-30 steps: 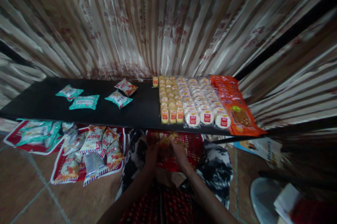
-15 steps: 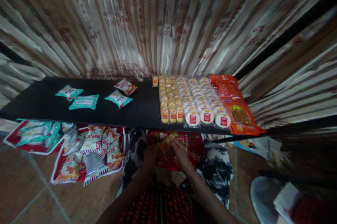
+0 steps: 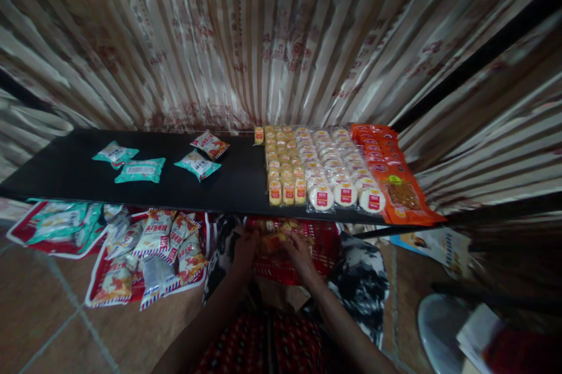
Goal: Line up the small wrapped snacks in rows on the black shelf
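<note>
Low over a red plastic basket [image 3: 325,251], between my knees, I hold a small yellow wrapped snack cake [image 3: 271,243] with an orange-red label. My left hand [image 3: 246,249] pinches its left end and my right hand [image 3: 298,250] grips its right end. More yellow packs lie in the basket, partly hidden by the shelf edge and my hands. On the black shelf [image 3: 237,181] above, similar yellow packs [image 3: 287,189] stand in rows. Round white wrapped cakes [image 3: 345,192] overlap in rows beside them, then a line of orange bags [image 3: 401,187].
Teal packs [image 3: 140,170] and a red-and-white pack [image 3: 211,144] lie on the shelf's left half. Red trays [image 3: 90,289] of snack bags sit on the tiled floor below left. A striped curtain [image 3: 246,40] hangs behind. A dark bar [image 3: 478,61] slants at right.
My left hand has shifted left and slightly up, apart from the right one. The yellow pack has turned from slanted to nearly level between both hands.
</note>
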{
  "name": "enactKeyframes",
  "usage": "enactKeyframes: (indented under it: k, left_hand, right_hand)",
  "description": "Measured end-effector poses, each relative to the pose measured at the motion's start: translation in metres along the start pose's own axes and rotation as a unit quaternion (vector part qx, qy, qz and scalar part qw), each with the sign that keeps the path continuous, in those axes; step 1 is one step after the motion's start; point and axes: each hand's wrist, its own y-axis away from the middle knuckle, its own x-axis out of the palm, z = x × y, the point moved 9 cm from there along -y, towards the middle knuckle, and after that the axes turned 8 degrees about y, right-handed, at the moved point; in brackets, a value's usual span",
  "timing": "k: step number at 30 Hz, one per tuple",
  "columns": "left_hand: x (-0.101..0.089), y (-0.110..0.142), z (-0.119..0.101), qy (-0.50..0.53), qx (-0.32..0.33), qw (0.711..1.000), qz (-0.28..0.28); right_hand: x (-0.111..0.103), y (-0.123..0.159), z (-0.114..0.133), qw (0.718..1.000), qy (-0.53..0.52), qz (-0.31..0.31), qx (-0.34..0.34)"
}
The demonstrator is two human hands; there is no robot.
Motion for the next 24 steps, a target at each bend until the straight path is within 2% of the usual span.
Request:
enactKeyframes:
  k: [3, 7, 11, 13, 16, 24]
  left_hand:
    - [-0.002, 0.000, -0.007, 0.010, 0.011, 1.000, 0.002]
    - [-0.009, 0.007, -0.024, -0.011, 0.059, 0.998, -0.016]
    - [-0.005, 0.018, -0.045, -0.018, 0.106, 0.994, 0.023]
    - [-0.004, 0.022, -0.049, -0.002, 0.109, 0.993, 0.035]
    - [-0.004, 0.023, -0.046, 0.041, 0.089, 0.995, 0.030]
    - [0.003, 0.012, -0.020, 0.142, 0.036, 0.988, 0.041]
  right_hand:
    - [0.001, 0.001, -0.005, 1.000, 0.001, 0.005, 0.010]
    - [0.008, 0.002, -0.017, 0.997, -0.056, 0.021, 0.039]
    - [0.016, 0.003, -0.028, 0.991, -0.110, 0.038, 0.068]
    - [0.019, 0.003, -0.033, 0.990, -0.109, 0.043, 0.080]
    - [0.023, 0.003, -0.037, 0.991, -0.099, 0.050, 0.081]
    - [0.034, 0.001, -0.051, 0.991, -0.076, 0.081, 0.078]
